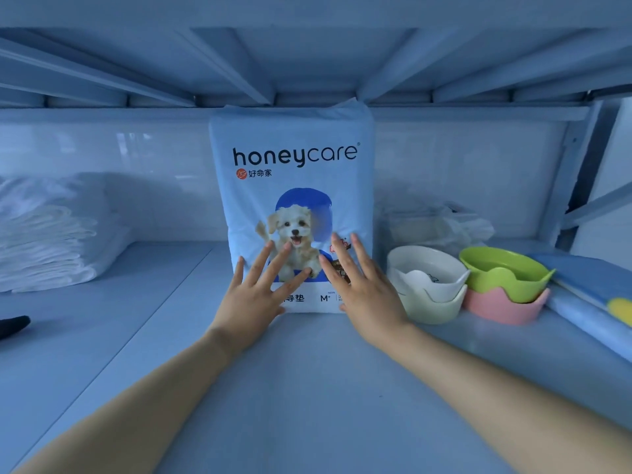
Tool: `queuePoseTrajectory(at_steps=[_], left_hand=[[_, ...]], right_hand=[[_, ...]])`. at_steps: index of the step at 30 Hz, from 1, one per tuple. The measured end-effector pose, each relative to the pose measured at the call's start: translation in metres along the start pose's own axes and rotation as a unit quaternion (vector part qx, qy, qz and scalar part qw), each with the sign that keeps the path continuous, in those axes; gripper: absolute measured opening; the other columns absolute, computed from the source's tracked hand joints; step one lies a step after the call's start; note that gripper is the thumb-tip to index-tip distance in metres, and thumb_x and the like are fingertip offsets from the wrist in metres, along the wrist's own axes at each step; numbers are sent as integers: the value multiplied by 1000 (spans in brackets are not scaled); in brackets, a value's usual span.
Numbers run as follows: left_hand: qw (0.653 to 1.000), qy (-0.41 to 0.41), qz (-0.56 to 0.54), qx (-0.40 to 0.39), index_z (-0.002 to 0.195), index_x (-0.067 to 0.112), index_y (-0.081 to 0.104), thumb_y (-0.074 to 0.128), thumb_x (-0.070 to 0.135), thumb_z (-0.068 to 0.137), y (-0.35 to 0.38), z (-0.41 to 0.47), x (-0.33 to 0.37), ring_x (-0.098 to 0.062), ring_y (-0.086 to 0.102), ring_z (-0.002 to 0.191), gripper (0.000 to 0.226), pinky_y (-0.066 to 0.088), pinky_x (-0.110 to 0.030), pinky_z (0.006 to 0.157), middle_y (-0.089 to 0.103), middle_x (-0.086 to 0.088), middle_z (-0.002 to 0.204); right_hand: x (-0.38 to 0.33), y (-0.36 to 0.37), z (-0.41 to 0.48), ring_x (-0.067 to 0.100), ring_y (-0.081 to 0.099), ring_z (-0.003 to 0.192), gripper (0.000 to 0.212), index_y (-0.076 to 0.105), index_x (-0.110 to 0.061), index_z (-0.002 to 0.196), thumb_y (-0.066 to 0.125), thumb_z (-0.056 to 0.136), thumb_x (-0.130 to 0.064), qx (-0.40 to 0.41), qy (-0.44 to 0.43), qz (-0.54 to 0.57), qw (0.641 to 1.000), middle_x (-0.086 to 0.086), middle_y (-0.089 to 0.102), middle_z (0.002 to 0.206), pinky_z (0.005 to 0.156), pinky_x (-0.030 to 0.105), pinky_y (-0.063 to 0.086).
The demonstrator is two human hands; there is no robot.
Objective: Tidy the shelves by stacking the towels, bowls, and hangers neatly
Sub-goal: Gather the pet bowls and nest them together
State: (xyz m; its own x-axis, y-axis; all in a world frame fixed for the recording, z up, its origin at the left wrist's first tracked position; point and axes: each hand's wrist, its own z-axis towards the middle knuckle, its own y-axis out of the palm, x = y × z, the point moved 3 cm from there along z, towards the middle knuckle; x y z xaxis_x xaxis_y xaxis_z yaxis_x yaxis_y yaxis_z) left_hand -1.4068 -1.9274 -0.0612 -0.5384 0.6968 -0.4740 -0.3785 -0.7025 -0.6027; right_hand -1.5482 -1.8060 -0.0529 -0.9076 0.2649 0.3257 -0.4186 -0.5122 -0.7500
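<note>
A tall "honeycare" pet pad pack (294, 159) with a puppy picture stands upright at the back middle of the shelf. My left hand (253, 295) and my right hand (362, 289) lie flat against its lower front, fingers spread, holding nothing. A stack of folded white towels (51, 241) sits at the far left. To the right of the pack, white bowls (427, 282) are nested in one pile. Beside them a green bowl (502, 271) sits in a pink bowl (502, 309).
A crumpled clear plastic bag (441, 224) lies behind the bowls. A blue pack with a yellow spot (595, 295) lies at the far right. A dark object (13, 325) pokes in at the left edge. The upper shelf's ribbed underside (307, 63) hangs close overhead.
</note>
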Motion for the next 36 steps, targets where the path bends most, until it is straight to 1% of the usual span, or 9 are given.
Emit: queuePoseTrajectory(at_steps=[3,9,13,20,22,24,27,33,36], left_hand=[[999,-7,16,-49,139,32,39,88,36,55,5,14,3,-40,34,134,97,46,-59,90,30,-14,150],[997,11,17,-71,143,34,-8,61,-2,71,32,28,-4,-39,3,142,106,40,-45,101,-15,-6,151],[996,13,2,-90,136,33,-29,58,-7,74,49,33,-5,-41,-13,140,114,34,-45,106,-40,-11,143],[997,15,-7,-80,143,32,-18,55,-6,79,72,48,-13,-39,-16,140,105,32,-48,108,-40,-7,142],[996,16,-8,-82,146,33,-11,54,-6,81,72,52,-17,-38,-15,140,100,32,-47,108,-33,-8,148],[999,24,-6,-42,148,31,13,63,-4,74,66,55,-20,-41,6,141,96,44,-45,99,4,-15,156],[998,34,50,-10,128,23,56,80,-4,47,63,60,-24,-42,48,122,89,58,-39,69,57,-15,128],[999,43,28,1,126,18,59,76,-12,50,82,72,-30,-47,45,123,83,58,-44,66,57,-18,125],[999,22,27,-34,143,29,34,68,-4,68,96,77,-26,-43,21,138,89,54,-36,79,39,-9,144]], right_hand=[[6,8,10,34,-16,141,84,-3,-19,148,54,88,-5,-22,23,21,999,5,-27,151,108,36,33],[12,18,29,22,-17,143,77,14,-28,147,62,86,-28,-26,60,114,991,-6,-21,155,91,35,47],[16,29,36,19,-17,143,75,19,-31,146,59,86,-11,-13,68,122,990,-10,-20,154,85,37,53],[20,50,58,28,-15,143,71,15,-26,147,53,90,-6,-10,62,68,996,0,-19,155,84,34,52],[19,52,64,32,-9,142,74,12,-24,146,52,88,-3,-18,64,39,997,5,-10,156,85,34,52],[18,54,69,34,-1,141,75,11,-22,147,53,87,-2,-26,67,6,997,9,2,154,87,34,51],[22,58,76,34,5,139,77,9,-22,147,54,87,-4,-37,70,-15,997,7,7,152,86,36,53],[22,73,91,37,7,138,76,8,-20,146,56,88,-10,-46,93,-20,994,9,9,151,89,36,52],[26,82,98,36,13,135,81,4,-18,146,58,85,-12,-56,93,-33,994,10,7,151,89,37,51]])
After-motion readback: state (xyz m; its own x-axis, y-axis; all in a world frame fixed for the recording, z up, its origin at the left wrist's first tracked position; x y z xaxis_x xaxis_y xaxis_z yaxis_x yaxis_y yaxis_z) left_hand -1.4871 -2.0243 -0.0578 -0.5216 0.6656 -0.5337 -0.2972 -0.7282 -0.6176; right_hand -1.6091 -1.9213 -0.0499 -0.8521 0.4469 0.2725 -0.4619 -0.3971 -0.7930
